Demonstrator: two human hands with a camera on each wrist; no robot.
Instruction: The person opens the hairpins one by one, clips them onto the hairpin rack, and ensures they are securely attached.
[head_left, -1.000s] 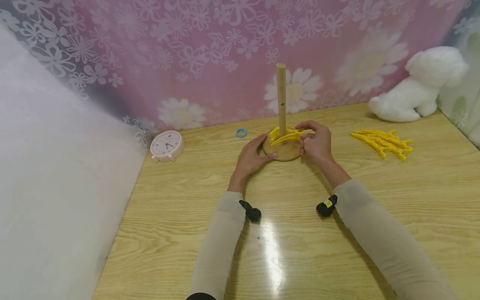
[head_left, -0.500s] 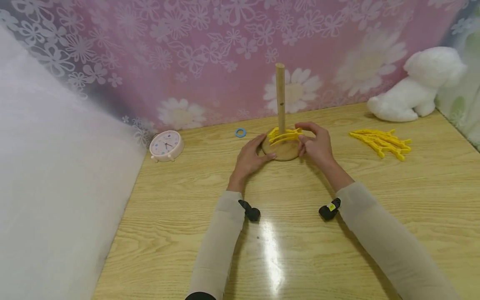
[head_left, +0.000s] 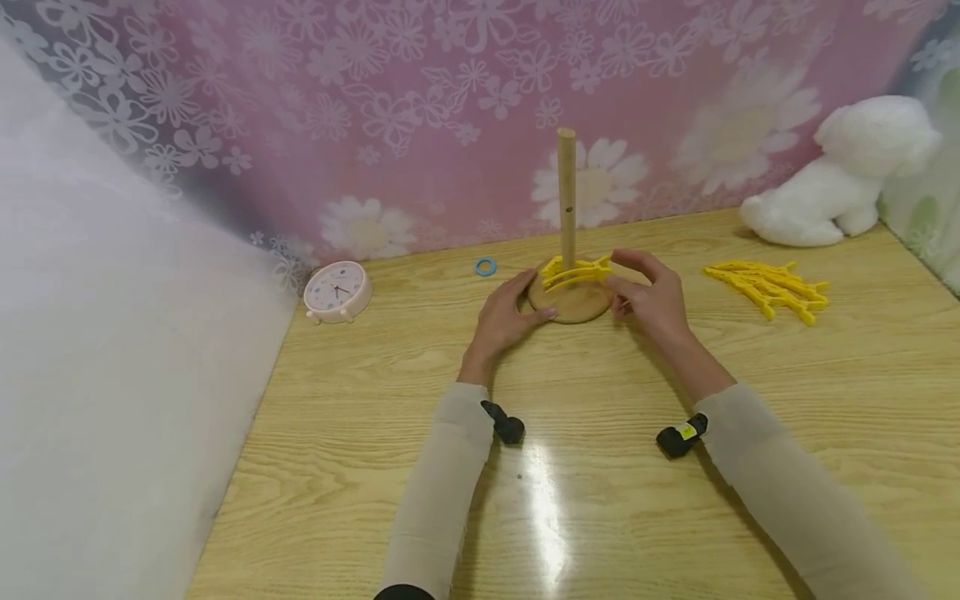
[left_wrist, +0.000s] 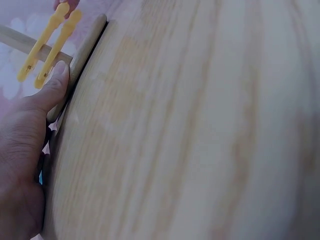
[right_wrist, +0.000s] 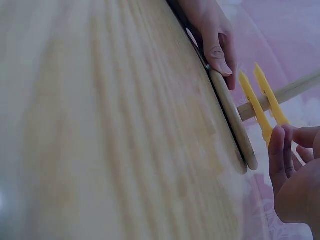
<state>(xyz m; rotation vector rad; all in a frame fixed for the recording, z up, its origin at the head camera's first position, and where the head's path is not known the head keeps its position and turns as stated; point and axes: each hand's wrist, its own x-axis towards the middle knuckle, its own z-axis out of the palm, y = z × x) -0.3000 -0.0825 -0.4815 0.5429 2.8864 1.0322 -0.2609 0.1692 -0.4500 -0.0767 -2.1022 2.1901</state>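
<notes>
Two yellow pieces (right_wrist: 256, 107) cross the post (head_left: 567, 192) low down, one above the other, over its base (head_left: 581, 310); whether they clasp it I cannot tell. The right grip (head_left: 656, 300), right of the post, pinches their ends, finger and thumb only slightly parted. The left grip (head_left: 506, 317) holds the base's left rim, thumb on top. The pieces look like light, fairly stiff plastic, smooth enough to slip and likely brittle if twisted; best pinched by the ends away from the post. The spares (head_left: 776, 278) lie on the counter (head_left: 375, 450), well right of the post.
</notes>
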